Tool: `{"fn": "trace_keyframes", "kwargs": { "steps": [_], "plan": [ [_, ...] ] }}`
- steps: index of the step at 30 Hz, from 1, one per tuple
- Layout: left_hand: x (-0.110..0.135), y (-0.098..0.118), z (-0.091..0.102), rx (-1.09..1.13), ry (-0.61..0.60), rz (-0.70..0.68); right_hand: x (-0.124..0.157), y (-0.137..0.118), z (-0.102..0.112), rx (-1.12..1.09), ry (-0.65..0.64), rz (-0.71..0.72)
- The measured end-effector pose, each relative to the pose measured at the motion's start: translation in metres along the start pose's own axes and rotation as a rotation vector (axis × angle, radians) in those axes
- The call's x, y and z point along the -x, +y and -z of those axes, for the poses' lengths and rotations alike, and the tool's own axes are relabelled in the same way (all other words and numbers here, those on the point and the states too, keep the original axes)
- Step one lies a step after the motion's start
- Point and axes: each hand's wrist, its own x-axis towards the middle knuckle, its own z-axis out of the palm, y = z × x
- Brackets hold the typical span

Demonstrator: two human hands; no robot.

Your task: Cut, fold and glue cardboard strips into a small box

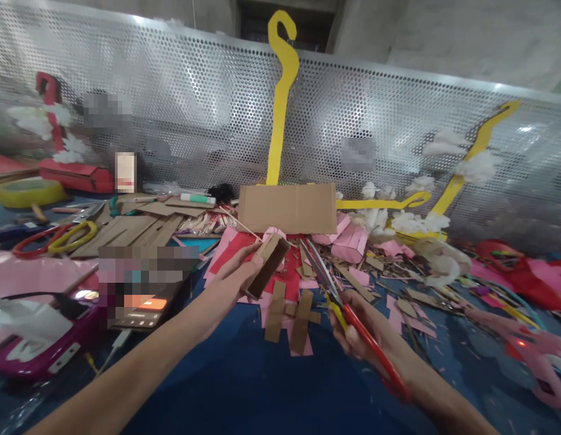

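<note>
1. Your left hand (244, 272) pinches a folded cardboard piece (268, 263), its hollow side facing your right hand (355, 326).
2. Your right hand curls around the handles of the scissors (326, 279), blades pointing away from you, just beside that piece.
3. Between your hands, cardboard strips (302, 320) lie on the blue table (262, 393).
4. Beyond both hands stands a cardboard box (287, 208), a yellow hook (280, 115) rising behind it.
5. Right of your right hand lies a pink glue gun (528, 350).

Your scissors (334, 294) have shiny metal blades (323, 270) and smooth, plastic-looking handles (373, 347); your folded piece (268, 269) is matt cardboard. At the far side, the perforated sheet (208, 109) looks like glossy metal.
</note>
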Motion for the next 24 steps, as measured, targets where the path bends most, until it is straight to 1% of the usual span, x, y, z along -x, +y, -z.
{"fn": "trace_keyframes", "kwargs": {
  "steps": [2,4,7,9,14,19,24],
  "plan": [
    [-0.001,-0.002,-0.001,0.101,-0.039,0.009,-0.003,0.002,-0.001,-0.039,-0.01,-0.012],
    [-0.001,-0.004,-0.003,0.155,-0.086,0.006,-0.005,0.002,-0.004,-0.066,-0.034,-0.024],
    [0.002,-0.005,-0.004,0.147,-0.153,0.009,-0.006,-0.004,-0.009,-0.067,-0.072,-0.028],
    [0.004,-0.005,-0.006,0.126,-0.176,0.024,-0.005,-0.008,-0.012,-0.07,-0.091,-0.021],
    [0.005,-0.009,-0.006,0.104,-0.194,0.031,-0.004,-0.014,-0.017,-0.019,-0.082,-0.053],
    [0.002,-0.01,-0.006,0.107,-0.176,-0.038,-0.005,-0.013,-0.016,0.008,-0.093,-0.071],
    [-0.002,-0.011,-0.003,0.113,-0.181,-0.088,-0.005,-0.021,-0.021,0.051,-0.051,-0.1]
  ]
}}
